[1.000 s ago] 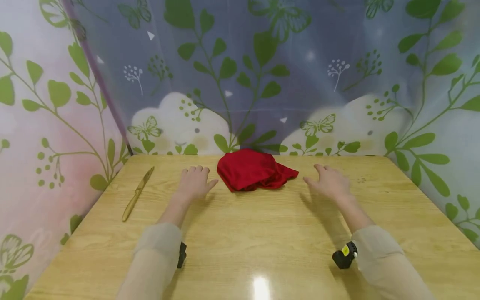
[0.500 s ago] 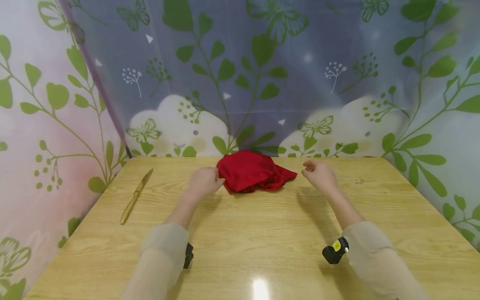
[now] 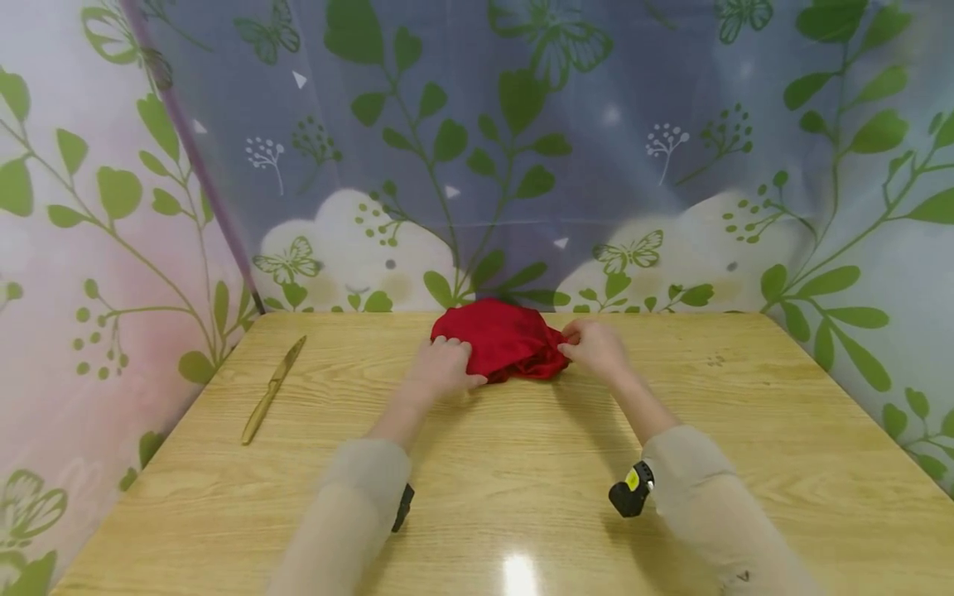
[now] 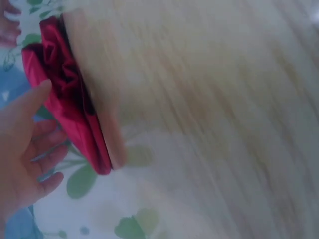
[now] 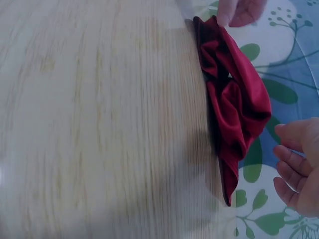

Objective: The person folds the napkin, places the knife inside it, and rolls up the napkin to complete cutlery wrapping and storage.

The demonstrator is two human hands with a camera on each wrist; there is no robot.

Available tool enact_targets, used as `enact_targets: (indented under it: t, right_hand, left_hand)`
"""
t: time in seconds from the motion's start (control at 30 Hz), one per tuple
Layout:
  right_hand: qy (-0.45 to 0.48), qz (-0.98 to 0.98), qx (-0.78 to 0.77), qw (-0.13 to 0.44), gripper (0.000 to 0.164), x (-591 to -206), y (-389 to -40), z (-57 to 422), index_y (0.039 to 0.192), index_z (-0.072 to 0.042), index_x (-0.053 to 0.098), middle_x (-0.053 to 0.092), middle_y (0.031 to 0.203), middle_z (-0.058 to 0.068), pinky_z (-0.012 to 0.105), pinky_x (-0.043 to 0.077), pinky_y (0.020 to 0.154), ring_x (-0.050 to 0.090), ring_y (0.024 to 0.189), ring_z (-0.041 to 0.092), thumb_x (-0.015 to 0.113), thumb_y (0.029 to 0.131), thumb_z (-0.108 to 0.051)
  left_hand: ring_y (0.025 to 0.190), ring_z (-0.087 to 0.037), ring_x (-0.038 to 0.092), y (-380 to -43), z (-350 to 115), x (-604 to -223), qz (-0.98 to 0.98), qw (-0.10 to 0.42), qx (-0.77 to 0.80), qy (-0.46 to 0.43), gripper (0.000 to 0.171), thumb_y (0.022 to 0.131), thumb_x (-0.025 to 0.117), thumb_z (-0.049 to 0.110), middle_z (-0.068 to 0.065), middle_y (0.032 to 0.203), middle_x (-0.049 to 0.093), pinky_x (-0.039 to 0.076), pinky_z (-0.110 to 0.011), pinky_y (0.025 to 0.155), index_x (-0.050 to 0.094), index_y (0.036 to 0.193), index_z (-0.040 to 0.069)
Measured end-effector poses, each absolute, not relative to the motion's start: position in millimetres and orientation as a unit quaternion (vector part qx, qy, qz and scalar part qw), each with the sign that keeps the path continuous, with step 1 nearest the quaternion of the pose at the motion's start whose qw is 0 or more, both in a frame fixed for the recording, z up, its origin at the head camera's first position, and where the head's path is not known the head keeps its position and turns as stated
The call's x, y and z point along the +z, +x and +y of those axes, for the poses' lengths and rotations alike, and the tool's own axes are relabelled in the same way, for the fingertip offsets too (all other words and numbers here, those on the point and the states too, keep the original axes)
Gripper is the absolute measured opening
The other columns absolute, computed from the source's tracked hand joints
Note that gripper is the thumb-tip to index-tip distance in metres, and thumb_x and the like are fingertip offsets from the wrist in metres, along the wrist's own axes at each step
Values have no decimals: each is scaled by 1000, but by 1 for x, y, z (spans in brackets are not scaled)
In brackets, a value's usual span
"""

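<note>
A crumpled red satin cloth (image 3: 503, 331) lies bunched near the table's back edge. My left hand (image 3: 443, 364) is at its left front part, fingertips over the fabric in the head view. In the left wrist view that hand (image 4: 17, 149) has spread fingers, and its thumb overlaps the red cloth (image 4: 75, 109). My right hand (image 3: 599, 352) reaches the cloth's right end, covering the pointed corner in the head view. The right wrist view shows the right hand (image 5: 301, 162) with loosely bent, separated fingers beside the cloth (image 5: 244, 109).
A gold-coloured knife (image 3: 273, 389) lies on the left of the wooden table (image 3: 507, 480), blade toward the back. A printed curtain (image 3: 477, 165) with leaves and butterflies stands behind the table and along both sides.
Both hands have moved inward, the left to the right and the right to the left, until they meet the cloth's two sides. The cloth and the knife lie where they were.
</note>
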State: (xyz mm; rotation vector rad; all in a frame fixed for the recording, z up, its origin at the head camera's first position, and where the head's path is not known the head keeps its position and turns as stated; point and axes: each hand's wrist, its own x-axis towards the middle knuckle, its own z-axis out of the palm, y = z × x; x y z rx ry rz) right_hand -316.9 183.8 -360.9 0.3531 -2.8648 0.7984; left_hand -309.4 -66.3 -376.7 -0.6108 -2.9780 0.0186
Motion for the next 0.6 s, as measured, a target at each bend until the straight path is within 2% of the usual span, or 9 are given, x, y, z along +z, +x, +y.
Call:
enact_targets:
  t: [0.13, 0.27, 0.43, 0.6]
  right_hand:
    - [123, -960, 243, 67, 28, -361, -318, 170, 102, 1, 65, 68, 89, 11, 39, 47, 71, 63, 84, 25, 66, 81, -18]
    - [127, -967, 203, 80, 27, -363, -320, 160, 101, -2, 65, 67, 88, 8, 38, 47, 70, 62, 84, 24, 67, 81, -20]
    - [131, -975, 144, 111, 27, -368, -321, 151, 99, -4, 66, 67, 86, 8, 41, 48, 70, 61, 86, 29, 69, 80, -24]
    - [102, -978, 126, 129, 30, -371, -320, 142, 98, -4, 67, 67, 93, 13, 44, 47, 72, 57, 89, 34, 68, 83, -30]
  left_hand:
    - [94, -25, 54, -308, -55, -379, -976, 72, 38, -204, 39, 82, 65, 44, -5, 96, 62, 37, -42, 85, 62, 101, 9]
    - [88, -24, 56, -307, -48, -381, -974, 94, 56, -199, 24, 83, 65, 32, -5, 89, 62, 39, -41, 79, 63, 91, 10]
    - [82, -24, 57, -307, -47, -383, -973, 111, 56, -195, 9, 82, 61, 18, -5, 83, 62, 39, -40, 75, 61, 83, 9]
    - [77, -24, 57, -307, -49, -382, -963, 177, 23, -203, 8, 81, 59, 14, -5, 76, 60, 40, -39, 72, 57, 75, 8]
